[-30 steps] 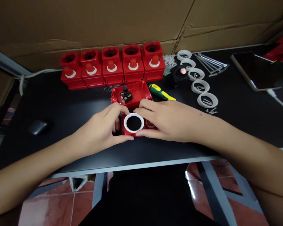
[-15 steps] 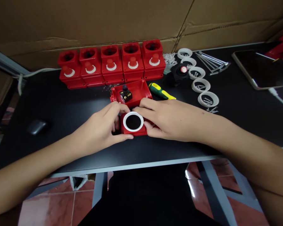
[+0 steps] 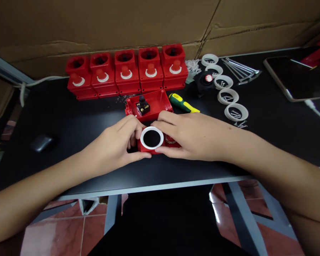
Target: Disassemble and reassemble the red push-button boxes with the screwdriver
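Near the front of the black table, my left hand (image 3: 120, 140) and my right hand (image 3: 180, 135) grip a red plastic housing cover (image 3: 173, 144) from its two sides. A white ring (image 3: 142, 138) surrounds the dark round opening in the cover's left part. My left thumb lies along the front edge, with the fingers bent at the left end. Over the right part reach my right fingers, their tips behind the ring and the thumb at its front edge. Just behind, an open red box (image 3: 160, 103) holds a black switch block (image 3: 142, 106).
Several red assembled boxes (image 3: 125, 83) stand in a row along the cardboard wall. A green-yellow screwdriver (image 3: 182, 103) lies behind my right hand. To the right are white rings with screws (image 3: 236, 113), long bolts (image 3: 241, 71), a black knob-like part (image 3: 202, 83) and a phone (image 3: 290, 78).
My right thumb has moved left along the cover's front edge, closer to the ring. More of the cover's right part shows between thumb and fingers.
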Tool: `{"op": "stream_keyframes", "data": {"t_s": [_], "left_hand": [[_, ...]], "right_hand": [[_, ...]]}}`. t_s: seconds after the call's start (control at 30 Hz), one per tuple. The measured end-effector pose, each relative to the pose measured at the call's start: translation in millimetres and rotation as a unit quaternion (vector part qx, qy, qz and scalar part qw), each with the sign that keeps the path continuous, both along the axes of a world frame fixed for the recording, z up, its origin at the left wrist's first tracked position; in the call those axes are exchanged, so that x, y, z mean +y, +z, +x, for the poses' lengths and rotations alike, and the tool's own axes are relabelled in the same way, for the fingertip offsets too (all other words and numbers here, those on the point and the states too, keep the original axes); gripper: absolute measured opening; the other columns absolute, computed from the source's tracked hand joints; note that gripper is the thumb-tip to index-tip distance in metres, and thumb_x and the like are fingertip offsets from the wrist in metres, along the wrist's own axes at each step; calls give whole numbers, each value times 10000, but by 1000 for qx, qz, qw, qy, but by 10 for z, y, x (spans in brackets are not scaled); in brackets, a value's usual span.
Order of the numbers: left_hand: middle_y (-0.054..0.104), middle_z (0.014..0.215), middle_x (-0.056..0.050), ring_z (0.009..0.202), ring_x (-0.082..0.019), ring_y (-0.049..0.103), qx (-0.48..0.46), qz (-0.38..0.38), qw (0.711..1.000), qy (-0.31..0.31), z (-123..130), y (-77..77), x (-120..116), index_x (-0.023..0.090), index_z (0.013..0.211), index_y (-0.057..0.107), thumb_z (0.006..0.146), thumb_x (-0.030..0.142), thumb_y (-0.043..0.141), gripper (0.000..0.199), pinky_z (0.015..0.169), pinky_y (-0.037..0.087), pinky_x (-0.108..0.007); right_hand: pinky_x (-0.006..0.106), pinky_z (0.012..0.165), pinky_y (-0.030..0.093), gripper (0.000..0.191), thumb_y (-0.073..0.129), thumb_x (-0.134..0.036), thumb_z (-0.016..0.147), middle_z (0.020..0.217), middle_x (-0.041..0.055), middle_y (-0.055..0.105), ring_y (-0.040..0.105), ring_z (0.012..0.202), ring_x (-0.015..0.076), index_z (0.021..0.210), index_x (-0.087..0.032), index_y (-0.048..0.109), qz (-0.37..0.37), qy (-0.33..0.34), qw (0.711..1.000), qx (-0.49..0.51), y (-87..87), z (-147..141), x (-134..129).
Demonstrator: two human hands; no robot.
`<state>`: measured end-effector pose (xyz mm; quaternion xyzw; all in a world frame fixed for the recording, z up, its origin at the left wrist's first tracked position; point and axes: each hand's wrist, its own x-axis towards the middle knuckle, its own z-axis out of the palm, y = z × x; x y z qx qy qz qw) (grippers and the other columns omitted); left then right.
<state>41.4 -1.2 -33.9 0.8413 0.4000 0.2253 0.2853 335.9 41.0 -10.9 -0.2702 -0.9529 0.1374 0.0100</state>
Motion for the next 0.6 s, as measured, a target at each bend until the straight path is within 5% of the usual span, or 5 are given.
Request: {"op": "stream_keyframes", "data": {"t_s": [0.17,0.43,0.6], "left_hand": [[739,1063,8,749,-176,701,13,-5,1000,16,-15,-14,-18,256,1388,663,1131,628,918,519,679,580,-317],[736,969,33,706,-180,707,5,-28,999,26,-22,10,-1,256,1297,659,1105,698,930,554,665,582,-326],[792,1134,-44,727,-176,688,-3,-31,999,24,-2,-3,6,258,1136,624,1113,742,892,554,666,598,-340]], "right_hand": [[349,701,346,454,624,-472,1221,1238,142,761,703,844,238,1392,-102,825,7,0,1000,9,-7,9,-18],[348,703,345,398,610,-383,1196,1243,135,755,637,803,204,1392,-116,830,12,2,1000,10,4,24,-32],[368,741,397,443,472,-293,1248,1258,148,764,673,828,223,1455,-110,818,29,20,999,11,-19,53,10]]}}
